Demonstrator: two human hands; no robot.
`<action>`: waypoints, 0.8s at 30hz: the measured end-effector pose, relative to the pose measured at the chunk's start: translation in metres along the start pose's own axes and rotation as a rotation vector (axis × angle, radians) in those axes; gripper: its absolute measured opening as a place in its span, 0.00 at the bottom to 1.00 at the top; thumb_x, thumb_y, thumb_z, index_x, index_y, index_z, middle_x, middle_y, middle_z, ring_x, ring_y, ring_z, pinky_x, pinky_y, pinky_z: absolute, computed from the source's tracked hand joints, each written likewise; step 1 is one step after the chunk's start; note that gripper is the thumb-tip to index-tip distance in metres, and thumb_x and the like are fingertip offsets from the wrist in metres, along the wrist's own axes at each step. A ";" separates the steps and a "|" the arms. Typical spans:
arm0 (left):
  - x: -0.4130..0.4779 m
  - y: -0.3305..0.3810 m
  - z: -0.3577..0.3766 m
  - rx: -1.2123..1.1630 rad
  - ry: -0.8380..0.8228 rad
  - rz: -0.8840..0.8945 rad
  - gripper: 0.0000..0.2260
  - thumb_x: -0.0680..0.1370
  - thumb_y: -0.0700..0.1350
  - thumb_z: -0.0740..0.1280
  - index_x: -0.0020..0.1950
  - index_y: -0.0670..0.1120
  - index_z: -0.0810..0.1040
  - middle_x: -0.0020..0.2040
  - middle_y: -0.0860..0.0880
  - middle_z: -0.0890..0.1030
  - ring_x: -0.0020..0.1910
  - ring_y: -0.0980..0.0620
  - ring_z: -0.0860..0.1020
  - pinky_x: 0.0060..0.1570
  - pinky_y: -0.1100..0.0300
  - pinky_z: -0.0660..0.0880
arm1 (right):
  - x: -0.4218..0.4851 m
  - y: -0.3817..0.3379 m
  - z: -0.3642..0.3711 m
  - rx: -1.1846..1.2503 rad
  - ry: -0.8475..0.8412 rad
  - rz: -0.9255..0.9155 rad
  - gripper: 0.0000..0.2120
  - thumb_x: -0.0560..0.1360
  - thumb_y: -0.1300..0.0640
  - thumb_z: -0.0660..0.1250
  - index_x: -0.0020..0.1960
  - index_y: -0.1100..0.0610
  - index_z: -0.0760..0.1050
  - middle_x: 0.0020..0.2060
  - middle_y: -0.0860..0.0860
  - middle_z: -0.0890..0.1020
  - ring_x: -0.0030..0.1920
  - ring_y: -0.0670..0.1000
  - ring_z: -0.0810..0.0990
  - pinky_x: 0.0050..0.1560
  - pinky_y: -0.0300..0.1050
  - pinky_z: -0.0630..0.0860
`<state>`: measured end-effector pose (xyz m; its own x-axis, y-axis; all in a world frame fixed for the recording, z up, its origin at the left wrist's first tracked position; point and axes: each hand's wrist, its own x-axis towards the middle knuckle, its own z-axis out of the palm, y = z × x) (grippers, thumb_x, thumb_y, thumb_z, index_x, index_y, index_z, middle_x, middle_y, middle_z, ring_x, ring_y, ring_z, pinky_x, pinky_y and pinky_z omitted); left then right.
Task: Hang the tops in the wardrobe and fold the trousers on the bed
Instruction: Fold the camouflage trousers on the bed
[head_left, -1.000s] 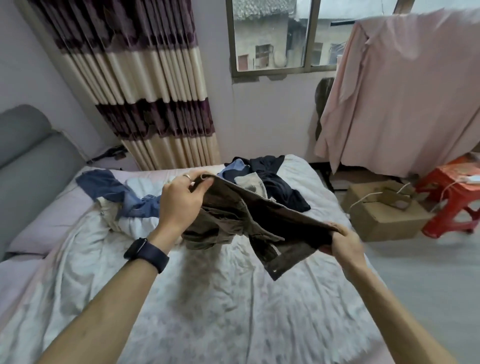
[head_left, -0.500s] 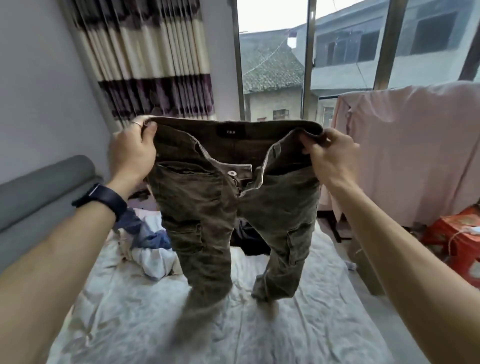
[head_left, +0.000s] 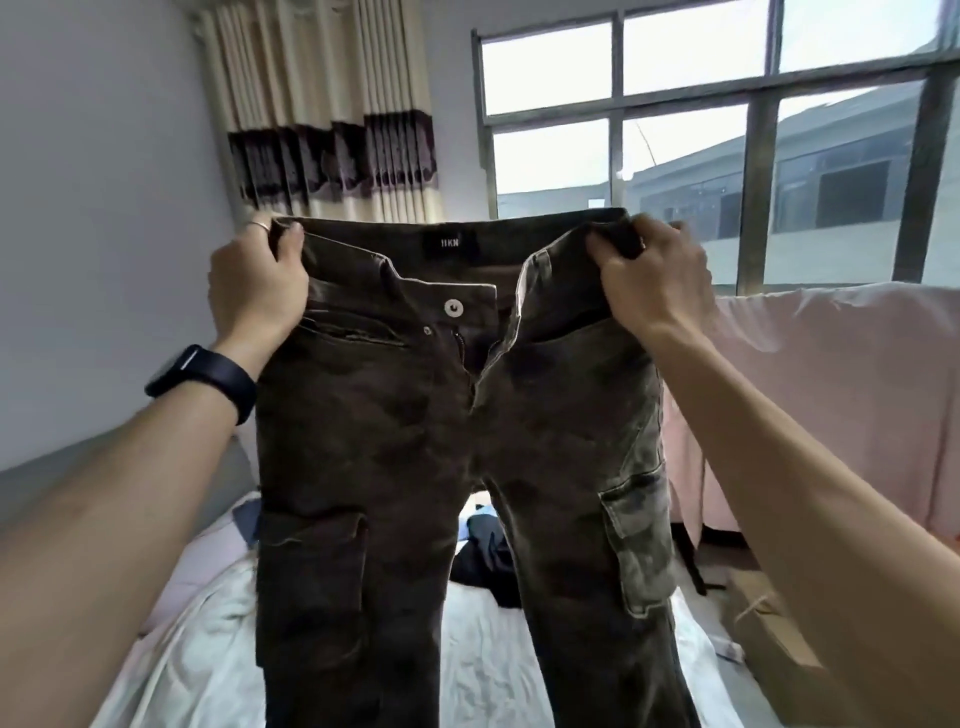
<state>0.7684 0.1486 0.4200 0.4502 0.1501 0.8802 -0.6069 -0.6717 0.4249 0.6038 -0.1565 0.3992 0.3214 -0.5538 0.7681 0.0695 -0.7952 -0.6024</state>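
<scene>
Bright daylight from the window (head_left: 675, 130), backlit dark trousers (head_left: 457, 467), wide-angle bending at the edges.

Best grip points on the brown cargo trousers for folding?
Probably the waistband at its outer corners, one from each side, where the left hand and right hand pinch it: the trousers hang flat, legs straight, fly open.
</scene>
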 end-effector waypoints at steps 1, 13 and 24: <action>-0.001 0.000 -0.007 -0.031 0.000 0.008 0.16 0.83 0.54 0.60 0.54 0.41 0.77 0.49 0.38 0.82 0.49 0.36 0.78 0.47 0.48 0.73 | -0.002 -0.002 -0.005 0.019 -0.012 -0.009 0.16 0.78 0.39 0.65 0.58 0.48 0.80 0.50 0.47 0.77 0.49 0.52 0.74 0.50 0.48 0.71; -0.055 -0.033 -0.058 -0.568 -0.171 -0.119 0.06 0.74 0.55 0.71 0.38 0.57 0.85 0.34 0.60 0.83 0.37 0.55 0.80 0.43 0.56 0.75 | -0.039 0.012 -0.056 0.150 -0.233 0.087 0.13 0.71 0.39 0.70 0.47 0.45 0.85 0.35 0.38 0.84 0.40 0.39 0.82 0.40 0.41 0.76; -0.148 -0.076 0.002 -0.454 -0.477 -0.322 0.09 0.72 0.56 0.70 0.41 0.51 0.84 0.44 0.46 0.86 0.47 0.43 0.84 0.55 0.40 0.79 | -0.106 0.102 -0.008 -0.030 -0.373 0.205 0.18 0.68 0.33 0.68 0.46 0.45 0.84 0.41 0.45 0.86 0.46 0.52 0.85 0.51 0.54 0.82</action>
<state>0.7496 0.1762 0.2572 0.8257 -0.1119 0.5529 -0.5611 -0.2652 0.7841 0.5694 -0.1811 0.2578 0.6458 -0.5782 0.4986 -0.0569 -0.6877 -0.7238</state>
